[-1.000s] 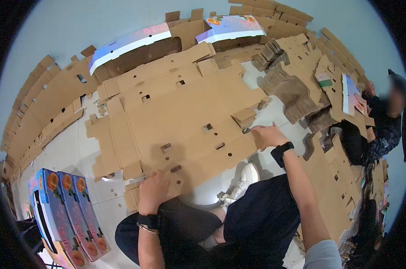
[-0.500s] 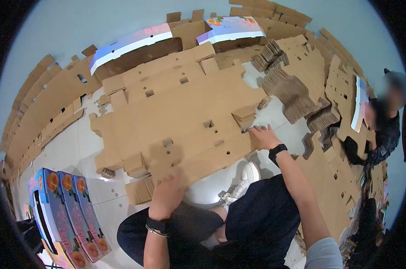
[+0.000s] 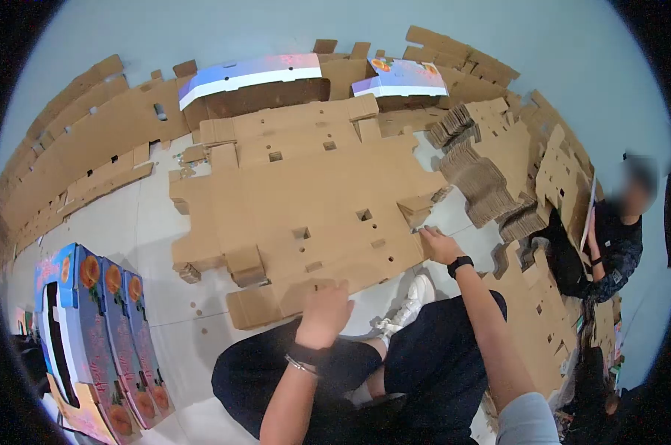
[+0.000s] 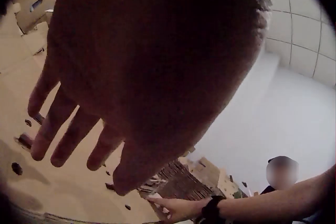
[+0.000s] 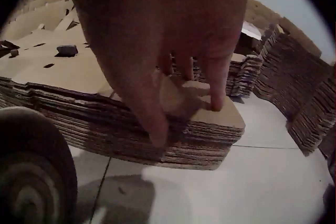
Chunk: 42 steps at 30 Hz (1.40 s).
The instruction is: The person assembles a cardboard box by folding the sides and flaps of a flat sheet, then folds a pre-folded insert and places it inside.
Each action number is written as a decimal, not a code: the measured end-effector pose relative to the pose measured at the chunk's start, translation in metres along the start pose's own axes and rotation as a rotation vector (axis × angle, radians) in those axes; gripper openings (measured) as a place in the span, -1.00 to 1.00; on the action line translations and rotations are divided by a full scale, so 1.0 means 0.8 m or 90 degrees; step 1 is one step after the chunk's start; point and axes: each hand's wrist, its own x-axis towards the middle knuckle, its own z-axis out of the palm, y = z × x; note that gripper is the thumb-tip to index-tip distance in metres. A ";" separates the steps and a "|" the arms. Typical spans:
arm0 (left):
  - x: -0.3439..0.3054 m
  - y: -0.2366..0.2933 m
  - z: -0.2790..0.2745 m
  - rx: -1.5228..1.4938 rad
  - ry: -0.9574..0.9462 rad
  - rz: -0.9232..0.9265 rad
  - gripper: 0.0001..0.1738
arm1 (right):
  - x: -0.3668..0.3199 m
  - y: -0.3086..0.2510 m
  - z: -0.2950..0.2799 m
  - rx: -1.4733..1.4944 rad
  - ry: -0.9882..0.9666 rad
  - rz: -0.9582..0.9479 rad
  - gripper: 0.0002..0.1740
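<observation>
A wide stack of flat, die-cut cardboard box blanks (image 3: 291,200) lies on the floor before me, with punched slots and folded corner flaps. Over its near edge is my left hand (image 3: 326,311); in the left wrist view its fingers (image 4: 68,129) are straight and spread, holding nothing. My right hand (image 3: 441,246) rests on the near right corner. The right wrist view shows its fingertips (image 5: 216,103) on the top sheet and the thumb against the layered side of the stack (image 5: 199,148).
Upright printed boxes (image 3: 102,334) stand at left. More stacked blanks (image 3: 480,182) lie to the right, where another person (image 3: 621,237) sits handling a cardboard sheet (image 3: 565,170). Cardboard pieces and printed lids (image 3: 250,74) line the wall. My shoe (image 3: 417,300) is close to the stack.
My left hand has moved right along the near edge. The top sheet has settled into line with the stack beneath. My right hand stays at the corner. The other person's sheet has tilted upright.
</observation>
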 end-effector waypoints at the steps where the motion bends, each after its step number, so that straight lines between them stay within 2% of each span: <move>1: -0.002 -0.001 -0.001 0.000 0.008 0.001 -0.52 | 0.002 0.005 0.014 -0.033 0.040 -0.023 -0.26; 2: -0.003 -0.003 0.002 0.019 0.044 0.020 -0.51 | 0.003 0.002 0.017 -0.064 0.077 -0.045 -0.26; 3: -0.005 -0.006 0.008 0.036 0.076 0.040 -0.50 | 0.006 -0.005 0.026 -0.056 0.098 -0.026 -0.36; 4: -0.006 -0.011 0.016 0.032 0.075 0.045 -0.50 | 0.011 -0.026 0.026 -0.035 0.055 0.008 -0.41; 5: -0.006 -0.018 0.025 0.053 0.144 0.062 -0.59 | 0.016 -0.052 0.024 -0.016 0.011 0.043 -0.45; 6: -0.006 -0.020 0.031 0.073 0.214 0.077 -0.67 | 0.016 -0.086 0.009 0.002 0.022 -0.012 -0.49; 7: -0.005 -0.019 0.032 0.068 0.214 0.081 -0.67 | 0.013 -0.126 -0.012 0.023 0.035 -0.066 -0.52; 9: 0.000 -0.015 0.028 0.122 0.198 0.022 -0.65 | 0.016 -0.200 -0.039 0.049 0.010 -0.093 -0.53; 10: 0.001 -0.010 0.021 0.120 0.197 0.026 -0.65 | 0.017 -0.226 -0.046 0.061 0.026 -0.141 -0.48; 11: 0.000 -0.004 0.009 0.092 0.122 0.020 -0.59 | 0.019 -0.244 -0.048 0.073 0.042 -0.188 -0.44; 12: 0.000 -0.001 0.003 0.064 0.048 0.013 -0.53 | 0.024 -0.254 -0.048 0.073 0.043 -0.186 -0.44; 13: 0.002 -0.005 0.011 0.064 0.047 0.013 -0.53 | 0.029 -0.261 -0.047 0.074 0.020 -0.134 -0.38; 15: 0.015 -0.026 0.044 0.205 0.209 0.040 -0.50 | 0.033 -0.262 -0.049 0.042 -0.038 -0.075 -0.19; 16: 0.029 -0.041 0.061 0.206 0.207 0.039 -0.50 | 0.032 -0.260 -0.054 0.043 -0.040 -0.076 -0.19; 18: 0.055 -0.069 0.086 0.202 0.264 -0.060 -0.43 | 0.029 -0.250 -0.066 0.140 -0.054 -0.091 -0.06; 19: 0.061 -0.073 0.085 0.204 0.266 -0.059 -0.43 | 0.028 -0.238 -0.062 0.140 -0.051 -0.092 -0.06; 21: 0.068 -0.077 0.085 0.145 0.190 -0.102 -0.40 | 0.022 -0.209 -0.050 0.200 -0.073 -0.034 0.11; 24: 0.067 -0.075 0.080 0.135 0.168 -0.143 -0.42 | 0.012 -0.175 -0.045 0.251 -0.066 -0.043 0.11; 28: 0.071 -0.059 0.060 0.135 0.093 -0.147 -0.42 | 0.006 -0.173 -0.044 0.234 -0.062 0.005 0.02; 30: 0.074 -0.064 0.069 0.112 0.124 -0.131 -0.50 | 0.006 -0.177 -0.021 0.098 0.011 -0.036 0.01; 31: 0.073 -0.064 0.071 0.117 0.120 -0.131 -0.50 | 0.009 -0.182 -0.023 0.104 0.012 -0.034 0.01; 33: 0.070 -0.063 0.072 0.138 0.153 -0.113 -0.59 | 0.012 -0.192 -0.027 0.011 -0.031 -0.015 -0.18; 34: 0.068 -0.061 0.074 0.144 0.150 -0.116 -0.59 | 0.012 -0.192 -0.021 0.019 -0.031 -0.015 -0.18; 36: 0.063 -0.055 0.072 0.210 0.171 -0.070 -0.61 | 0.016 -0.196 -0.011 -0.072 -0.006 -0.022 -0.36; 39: 0.076 -0.064 0.096 0.289 0.124 -0.107 -0.62 | 0.019 -0.205 -0.011 -0.109 -0.035 0.013 -0.46; 40: 0.074 -0.063 0.097 0.294 0.123 -0.108 -0.62 | 0.018 -0.210 -0.011 -0.104 -0.033 0.013 -0.46; 42: 0.067 -0.041 0.078 0.279 0.042 -0.138 -0.55 | 0.020 -0.222 -0.016 -0.157 -0.098 0.047 -0.35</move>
